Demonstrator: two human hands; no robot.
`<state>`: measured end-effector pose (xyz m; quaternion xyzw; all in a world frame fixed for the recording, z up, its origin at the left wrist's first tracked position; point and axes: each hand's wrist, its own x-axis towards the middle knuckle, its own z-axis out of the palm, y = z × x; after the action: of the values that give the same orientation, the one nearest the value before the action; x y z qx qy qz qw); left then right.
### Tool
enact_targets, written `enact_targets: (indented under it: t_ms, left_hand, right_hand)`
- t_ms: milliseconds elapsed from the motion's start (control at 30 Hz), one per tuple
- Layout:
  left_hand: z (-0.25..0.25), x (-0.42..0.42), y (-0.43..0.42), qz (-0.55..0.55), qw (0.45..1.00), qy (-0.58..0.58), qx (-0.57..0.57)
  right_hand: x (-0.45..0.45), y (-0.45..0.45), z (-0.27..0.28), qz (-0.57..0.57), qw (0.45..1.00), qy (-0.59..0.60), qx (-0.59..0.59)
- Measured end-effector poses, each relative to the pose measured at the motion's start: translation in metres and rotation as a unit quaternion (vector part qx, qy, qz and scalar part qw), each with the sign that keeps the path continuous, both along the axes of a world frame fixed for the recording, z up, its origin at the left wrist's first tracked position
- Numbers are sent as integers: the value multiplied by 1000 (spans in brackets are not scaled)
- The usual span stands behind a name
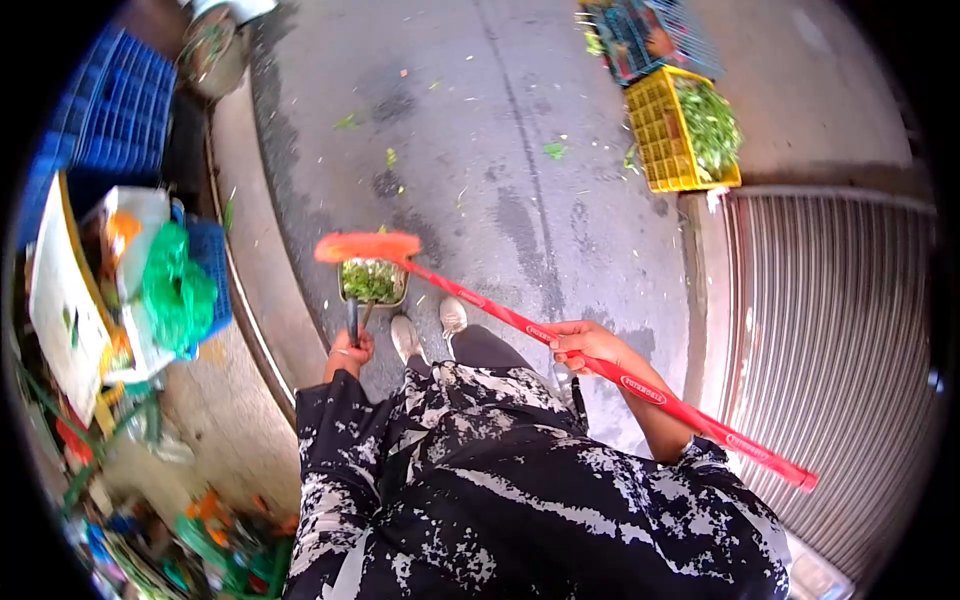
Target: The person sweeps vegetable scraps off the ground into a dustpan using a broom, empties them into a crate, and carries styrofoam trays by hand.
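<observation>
My left hand (pixel 350 355) is closed round the dark upright handle of a dustpan (pixel 404 292), low on the left in front of my feet. Green leaf scraps fill the pan. My right hand (pixel 590 345) grips the red pole of a broom (pixel 645 390), which slants from the lower right up to the left. The broom's orange-red head (pixel 368 246) is over the pan's far edge and hides part of it.
Blue crates (pixel 120 105), a green plastic bag (pixel 178 285) and mixed refuse line the left beyond a kerb (pixel 265 200). A yellow crate of greens (pixel 662 130) stands upper right, above a ribbed shutter (pixel 830 300). Leaf bits dot the grey pavement (pixel 460 130).
</observation>
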<state>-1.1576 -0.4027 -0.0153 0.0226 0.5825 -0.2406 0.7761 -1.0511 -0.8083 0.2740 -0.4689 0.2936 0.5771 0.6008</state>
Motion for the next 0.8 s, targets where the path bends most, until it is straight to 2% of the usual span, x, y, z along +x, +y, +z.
enact_targets:
  t_ms: [100,133,233,333,367,400,467,533,667,733,800]
  left_hand:
    - [21,29,7,-31,995,90,-41]
    - [38,37,1,-64,992,90,55]
    - [46,72,10,-214,976,-28,-11]
    - [52,134,-2,-258,966,20,-4]
    - [53,154,-14,-264,963,1,55]
    - [55,178,-24,-278,959,8,59]
    - [53,232,-47,-328,943,-32,46]
    - [36,286,-66,-344,938,-17,37]
    - [42,381,-126,-422,904,23,59]
    - [28,428,-152,-415,909,3,28]
    - [32,470,-191,-423,905,0,48]
  right_hand:
    - [-13,-13,-5,-95,994,-50,-16]
    - [-15,-15,-9,-137,987,-73,-37]
    - [-7,-47,-27,-247,963,-101,-45]
    - [23,-94,-30,-324,932,-121,-104]
    - [34,-111,-35,-336,925,-140,-111]
    - [51,-131,-42,-345,918,-158,-118]
    - [90,-168,-57,-396,898,-162,-104]
    - [140,-208,-82,-454,877,-133,-81]
    - [224,-250,-143,-511,855,-86,-5]
    - [219,-246,-198,-539,834,-23,114]
    - [230,-211,-157,-410,906,26,98]
